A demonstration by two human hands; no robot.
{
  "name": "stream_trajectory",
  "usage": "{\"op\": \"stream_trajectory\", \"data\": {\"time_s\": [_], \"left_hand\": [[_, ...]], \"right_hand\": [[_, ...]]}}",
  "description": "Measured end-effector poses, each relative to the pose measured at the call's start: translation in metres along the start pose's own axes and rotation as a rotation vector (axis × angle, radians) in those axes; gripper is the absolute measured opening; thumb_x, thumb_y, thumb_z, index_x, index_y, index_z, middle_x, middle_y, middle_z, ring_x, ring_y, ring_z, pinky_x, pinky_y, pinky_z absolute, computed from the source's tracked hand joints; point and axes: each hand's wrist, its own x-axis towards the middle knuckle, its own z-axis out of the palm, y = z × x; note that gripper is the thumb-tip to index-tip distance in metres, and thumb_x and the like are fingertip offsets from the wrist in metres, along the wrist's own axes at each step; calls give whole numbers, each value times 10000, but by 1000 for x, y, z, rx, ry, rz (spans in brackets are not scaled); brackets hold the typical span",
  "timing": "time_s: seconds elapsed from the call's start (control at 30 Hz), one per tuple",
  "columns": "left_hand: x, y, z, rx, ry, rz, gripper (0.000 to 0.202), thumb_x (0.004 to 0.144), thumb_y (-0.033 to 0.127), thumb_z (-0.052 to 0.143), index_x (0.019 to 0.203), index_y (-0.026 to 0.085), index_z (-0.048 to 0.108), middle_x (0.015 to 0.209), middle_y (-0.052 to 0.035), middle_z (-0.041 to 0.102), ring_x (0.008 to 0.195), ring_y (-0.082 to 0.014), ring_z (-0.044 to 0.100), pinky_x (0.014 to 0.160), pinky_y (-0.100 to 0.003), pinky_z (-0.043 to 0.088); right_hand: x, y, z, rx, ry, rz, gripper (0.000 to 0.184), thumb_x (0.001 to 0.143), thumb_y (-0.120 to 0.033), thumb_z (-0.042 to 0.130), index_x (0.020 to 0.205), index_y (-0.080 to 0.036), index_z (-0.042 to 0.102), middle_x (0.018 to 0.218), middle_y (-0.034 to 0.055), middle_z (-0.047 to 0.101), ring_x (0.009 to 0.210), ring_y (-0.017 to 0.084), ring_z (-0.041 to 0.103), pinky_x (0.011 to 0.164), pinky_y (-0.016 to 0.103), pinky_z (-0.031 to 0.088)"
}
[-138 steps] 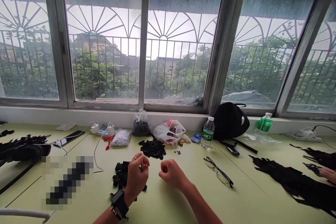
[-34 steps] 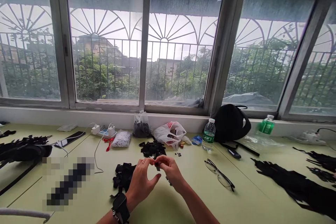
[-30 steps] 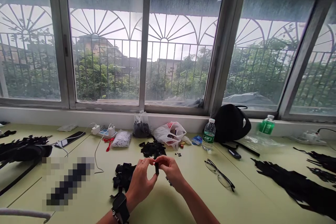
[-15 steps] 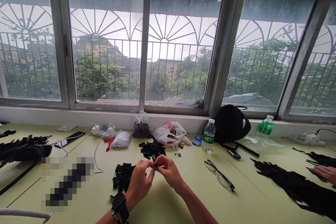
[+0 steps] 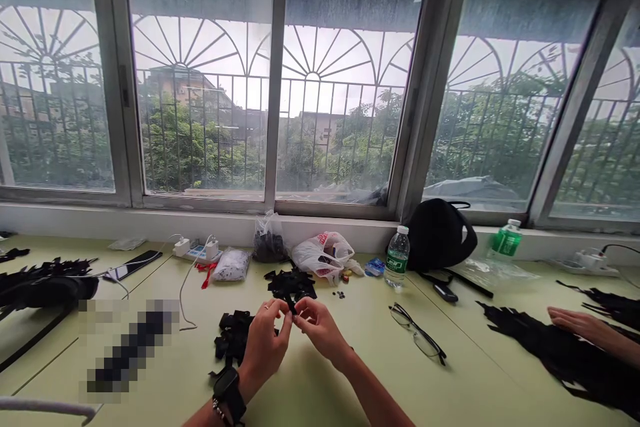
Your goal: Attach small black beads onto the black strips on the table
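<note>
My left hand [image 5: 269,335], with a dark watch on its wrist, and my right hand [image 5: 320,328] meet over the table, fingertips pinched together. Between them is a small black fabric piece [image 5: 293,307], mostly covered by the fingers. One pile of black fabric pieces [image 5: 233,337] lies partly behind my left hand. Just beyond both hands spreads another black pile [image 5: 293,283]. A few small dark round bits [image 5: 340,294] rest on the table to the right of that pile.
Eyeglasses [image 5: 417,333] lie right of my hands; a water bottle [image 5: 397,257] stands behind them. Along the sill are a white plastic bag [image 5: 325,255], a bag of white bits [image 5: 231,265] and a black cap [image 5: 440,237]. At right, another person's hand [image 5: 580,323] rests on black strips [image 5: 550,353].
My hands have shifted only slightly, fingers still pinched together at the black piece. The other person's hand has moved left onto the black strips.
</note>
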Motion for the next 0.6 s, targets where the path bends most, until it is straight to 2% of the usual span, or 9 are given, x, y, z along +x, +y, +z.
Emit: {"op": "stream_trajectory", "data": {"time_s": [0.2, 0.3, 0.37, 0.5, 0.6], "left_hand": [[1, -4, 0, -20, 16, -105, 186, 971, 364, 531, 956, 220, 647, 920, -46, 718, 848, -231, 664, 746, -328, 483], [1, -2, -2, -97, -8, -103, 298, 960, 413, 572, 1184, 229, 641, 1070, -70, 737, 918, -235, 678, 781, -335, 504], [1, 0, -3, -130, -38, -87, 369, 959, 439, 588, 1265, 239, 633, 1103, -71, 744, 928, -230, 682, 783, -330, 511], [3, 2, -4, -162, -110, -66, 319, 984, 446, 555, 1144, 233, 730, 1014, -61, 775, 809, -206, 678, 698, -299, 500], [4, 0, -3, -180, -116, -81, 322, 995, 427, 537, 1096, 227, 768, 942, -49, 785, 737, -192, 660, 667, -287, 485]], "right_hand": [[0, -3, -3, 51, -50, 26, 380, 831, -531, 745, 914, -178, 632, 725, -5, 638, 491, 81, 427, 444, 212, 358], [-1, -8, -2, 116, -105, 9, 374, 830, -523, 748, 916, -172, 654, 718, -7, 627, 531, 99, 492, 499, 233, 428], [-1, -9, 0, 130, -124, -6, 348, 840, -503, 738, 907, -169, 665, 706, -9, 615, 576, 115, 526, 559, 253, 463], [-2, -8, 1, 126, -99, -27, 279, 839, -434, 728, 911, -178, 644, 763, 0, 631, 636, 126, 541, 598, 262, 465], [-1, -7, -1, 150, -59, -22, 248, 811, -372, 729, 925, -194, 599, 775, -11, 617, 659, 135, 552, 598, 258, 458]]}}
